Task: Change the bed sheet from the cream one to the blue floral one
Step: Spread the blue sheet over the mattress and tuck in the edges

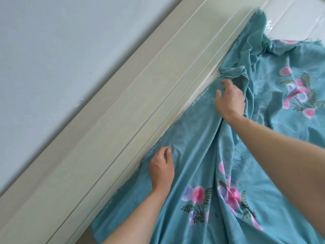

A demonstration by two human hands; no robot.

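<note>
Pale blue-grey wall [52, 50] fills the far left of our view, and a cream headboard [123, 111] with long grooves runs diagonally from the near left to the far right; against its lower edge lies the blue floral sheet [202, 147], spread over the bed from the near side to the far right, its raw edge following the headboard line. We see the sheet rumpled in long folds between our two arms and bunched into a loose heap at the far end, just beyond our right hand [230, 101]; pink and lilac flowers with dark fern leaves show near us and at the far right. At the far right corner a strip of shiny white mattress [290, 20] shows bare beyond the sheet. Our left hand [161, 168] rests palm down on the sheet right beside the headboard, fingers loosely bent, pinching nothing; our right hand lies farther along the same edge, fingers bent and slightly apart, touching the cloth beside the bunched fold; whether it grips any fabric we cannot tell.
</note>
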